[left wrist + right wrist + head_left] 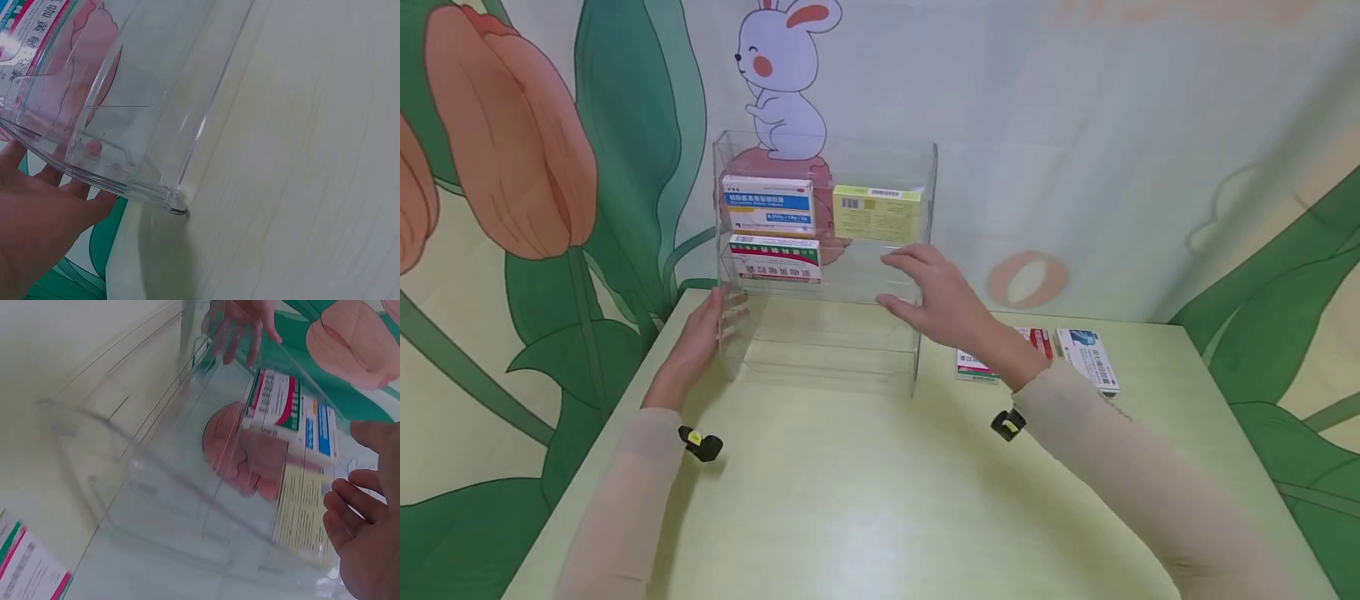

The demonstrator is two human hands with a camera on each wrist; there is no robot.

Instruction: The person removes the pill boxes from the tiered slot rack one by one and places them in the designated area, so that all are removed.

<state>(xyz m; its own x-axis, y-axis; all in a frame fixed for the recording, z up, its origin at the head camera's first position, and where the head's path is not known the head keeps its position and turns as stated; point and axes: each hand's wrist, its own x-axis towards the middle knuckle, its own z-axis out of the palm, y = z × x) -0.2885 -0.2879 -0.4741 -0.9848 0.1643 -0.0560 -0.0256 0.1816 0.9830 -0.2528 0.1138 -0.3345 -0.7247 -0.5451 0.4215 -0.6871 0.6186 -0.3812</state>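
A clear acrylic tiered rack [827, 377] stands on the table. My left hand [702, 332] rests against the outside of its left side panel, fingers extended, as the left wrist view also shows. Near the right side of the rack, my right hand [934, 300] has thumb and fingers apart with nothing between them, just below a yellow medicine box [877, 214] on the upper tier. Left of that box, on the same tier, is a white and blue medicine box [769, 208]. One tier lower sits a white, red and green medicine box [775, 260].
On the table right of the rack lie a white and blue box [1087, 358], a red and white box [1040, 340] and a white box with a green edge [976, 367], the last two partly behind my right forearm. A printed curtain [1112, 167] hangs behind the table.
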